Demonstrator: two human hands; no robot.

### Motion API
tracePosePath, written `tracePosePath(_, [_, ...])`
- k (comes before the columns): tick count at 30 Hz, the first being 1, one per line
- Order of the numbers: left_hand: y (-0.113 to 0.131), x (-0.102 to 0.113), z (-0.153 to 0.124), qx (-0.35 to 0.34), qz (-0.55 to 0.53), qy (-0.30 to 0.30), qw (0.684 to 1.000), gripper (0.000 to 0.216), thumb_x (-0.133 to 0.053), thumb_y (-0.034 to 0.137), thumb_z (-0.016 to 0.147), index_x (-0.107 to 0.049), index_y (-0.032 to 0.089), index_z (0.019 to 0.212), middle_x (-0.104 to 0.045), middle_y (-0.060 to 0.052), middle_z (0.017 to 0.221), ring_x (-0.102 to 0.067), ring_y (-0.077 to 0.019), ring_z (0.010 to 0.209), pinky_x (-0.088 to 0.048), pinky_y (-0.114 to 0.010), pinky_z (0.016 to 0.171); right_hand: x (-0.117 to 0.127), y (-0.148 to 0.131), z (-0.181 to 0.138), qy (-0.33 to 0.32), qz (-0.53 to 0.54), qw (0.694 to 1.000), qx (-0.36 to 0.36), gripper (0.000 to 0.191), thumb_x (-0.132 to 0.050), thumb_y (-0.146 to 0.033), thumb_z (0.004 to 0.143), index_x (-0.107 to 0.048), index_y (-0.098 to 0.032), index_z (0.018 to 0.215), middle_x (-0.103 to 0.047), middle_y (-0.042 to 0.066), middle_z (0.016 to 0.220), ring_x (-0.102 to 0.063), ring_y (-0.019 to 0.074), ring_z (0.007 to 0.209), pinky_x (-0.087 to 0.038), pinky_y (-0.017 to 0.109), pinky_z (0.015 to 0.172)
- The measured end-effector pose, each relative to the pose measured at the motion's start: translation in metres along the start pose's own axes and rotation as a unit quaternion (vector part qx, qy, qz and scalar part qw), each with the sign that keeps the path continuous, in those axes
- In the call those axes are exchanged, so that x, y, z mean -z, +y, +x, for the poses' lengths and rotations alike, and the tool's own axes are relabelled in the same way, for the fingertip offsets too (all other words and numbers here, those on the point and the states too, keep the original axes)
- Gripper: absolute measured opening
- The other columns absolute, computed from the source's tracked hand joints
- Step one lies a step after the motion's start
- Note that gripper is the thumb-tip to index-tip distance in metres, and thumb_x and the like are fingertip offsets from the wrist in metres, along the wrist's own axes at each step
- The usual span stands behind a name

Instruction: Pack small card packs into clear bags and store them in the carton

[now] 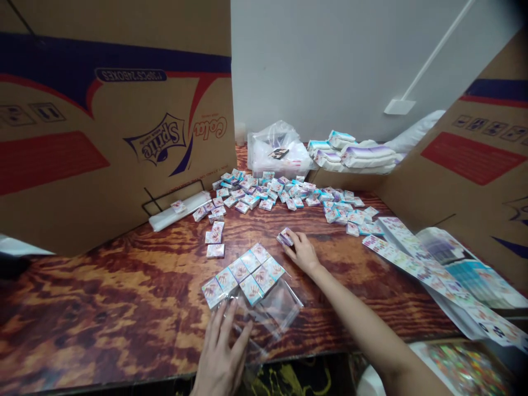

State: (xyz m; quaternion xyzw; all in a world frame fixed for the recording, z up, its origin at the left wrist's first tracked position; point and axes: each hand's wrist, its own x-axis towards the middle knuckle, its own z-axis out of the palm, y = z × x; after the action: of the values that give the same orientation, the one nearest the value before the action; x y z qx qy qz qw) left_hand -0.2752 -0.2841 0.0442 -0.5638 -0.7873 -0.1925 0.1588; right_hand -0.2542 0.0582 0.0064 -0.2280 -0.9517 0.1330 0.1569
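My left hand [223, 344] lies flat with fingers spread on a clear plastic bag [274, 311] near the table's front edge. Several small printed boxes [243, 272] sit in rows on or in the bag, just beyond my left fingertips; which of the two I cannot tell. Farther right, my right hand [303, 252] grips a small printed box [284, 237] between thumb and fingers, at the tabletop. Left of it, a short line of loose small boxes [215, 251] rests on the wood.
A wide heap of small boxes [264, 192] spreads across the table's back. Cardboard cartons [165, 126] stand left and right. Beyond the heap are a clear plastic container [259, 159] and stacked packets [367, 157]. Printed strips [437, 275] lie at right, above a bag of colourful pieces [466, 368].
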Motion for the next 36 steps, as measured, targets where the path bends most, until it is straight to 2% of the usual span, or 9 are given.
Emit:
tracePosePath(4, [0.008, 0.003, 0.004, 0.047, 0.004, -0.008, 0.999, 0.042, -0.052, 0.011, 0.082, -0.051, 0.018, 0.124, -0.028, -0.017, 0.146, -0.024, -0.0384, 0.134, -0.043, -0.055, 0.095, -0.001, -0.003, 0.001, -0.014, 0.01, 1.0, -0.01, 0.05, -0.052, -0.03, 0.084, -0.042, -0.018, 0.132, -0.046, 0.014, 0.12, -0.053, 0.026, 0.105, -0.048, 0.038, 0.086])
tracePosePath(7, [0.011, 0.002, 0.003, 0.068, 0.029, -0.031, 0.997, 0.053, -0.051, 0.014, 0.084, -0.038, 0.011, 0.135, -0.041, -0.017, 0.139, -0.028, -0.0355, 0.133, -0.042, -0.053, 0.098, 0.024, -0.01, -0.013, 0.042, 0.049, 0.998, -0.011, 0.049, -0.049, -0.029, 0.086, -0.042, -0.017, 0.133, -0.048, 0.014, 0.116, -0.051, 0.026, 0.108, -0.045, 0.039, 0.092])
tracePosePath(10, [0.011, 0.002, 0.0, 0.083, 0.024, -0.034, 0.996, 0.057, -0.049, 0.013, 0.084, -0.031, 0.009, 0.138, -0.043, -0.017, 0.138, -0.033, -0.0325, 0.13, -0.043, -0.049, 0.098, 0.064, -0.031, -0.057, 0.101, 0.084, 0.991, 0.018, 0.05, -0.048, -0.032, 0.087, -0.039, -0.022, 0.136, -0.045, 0.013, 0.119, -0.048, 0.0258, 0.113, -0.042, 0.041, 0.098])
tracePosePath(13, [0.011, 0.002, -0.003, 0.097, 0.005, -0.028, 0.995, 0.054, -0.045, 0.01, 0.085, -0.033, 0.011, 0.138, -0.04, -0.017, 0.141, -0.037, -0.0314, 0.126, -0.044, -0.049, 0.095, 0.086, -0.065, -0.119, 0.074, 0.109, 0.987, 0.097, 0.056, -0.053, -0.03, 0.085, -0.036, -0.03, 0.138, -0.042, 0.012, 0.12, -0.05, 0.0274, 0.111, -0.047, 0.042, 0.092])
tracePosePath(16, [0.012, 0.002, -0.004, 0.099, -0.03, -0.025, 0.994, 0.056, -0.038, 0.004, 0.085, -0.03, 0.013, 0.14, -0.035, -0.019, 0.143, -0.037, -0.0313, 0.126, -0.043, -0.051, 0.094, 0.074, -0.102, -0.164, 0.001, 0.138, 0.977, 0.163, 0.064, -0.054, -0.026, 0.083, -0.029, -0.035, 0.141, -0.043, 0.012, 0.118, -0.057, 0.0252, 0.099, -0.054, 0.039, 0.08])
tracePosePath(18, [0.012, 0.002, -0.004, 0.099, -0.055, -0.021, 0.993, 0.06, -0.034, 0.0, 0.083, -0.024, 0.013, 0.142, -0.031, -0.02, 0.145, -0.035, -0.0311, 0.128, -0.043, -0.051, 0.094, 0.055, -0.122, -0.173, -0.022, 0.142, 0.975, 0.17, 0.066, -0.052, -0.023, 0.084, -0.025, -0.035, 0.143, -0.044, 0.012, 0.115, -0.058, 0.0238, 0.092, -0.056, 0.038, 0.075])
tracePosePath(28, [0.014, 0.0, -0.008, 0.1, -0.067, -0.015, 0.993, 0.074, -0.032, -0.006, 0.077, -0.01, 0.014, 0.145, -0.016, -0.021, 0.149, -0.017, -0.0332, 0.137, -0.036, -0.053, 0.101, -0.011, -0.164, -0.147, 0.014, 0.081, 0.986, 0.143, 0.056, -0.048, -0.024, 0.087, -0.033, -0.024, 0.141, -0.046, 0.016, 0.108, -0.058, 0.0259, 0.092, -0.056, 0.04, 0.074])
tracePosePath(32, [0.013, -0.002, -0.008, 0.087, -0.076, -0.02, 0.993, 0.078, -0.032, -0.008, 0.075, -0.008, 0.014, 0.145, -0.016, -0.021, 0.148, -0.015, -0.033, 0.137, -0.035, -0.053, 0.102, -0.007, -0.16, -0.15, 0.02, 0.027, 0.992, 0.119, 0.052, -0.049, -0.033, 0.088, -0.038, -0.027, 0.139, -0.05, 0.017, 0.11, -0.059, 0.0275, 0.091, -0.056, 0.04, 0.068])
tracePosePath(36, [0.01, -0.001, -0.009, 0.076, -0.093, -0.019, 0.993, 0.078, -0.032, -0.009, 0.074, -0.008, 0.014, 0.145, -0.014, -0.021, 0.149, -0.015, -0.0336, 0.138, -0.034, -0.055, 0.103, 0.013, -0.154, -0.166, -0.007, 0.064, 0.982, 0.178, 0.044, -0.043, -0.023, 0.088, -0.048, -0.027, 0.132, -0.057, 0.013, 0.102, -0.058, 0.0231, 0.089, -0.054, 0.036, 0.074])
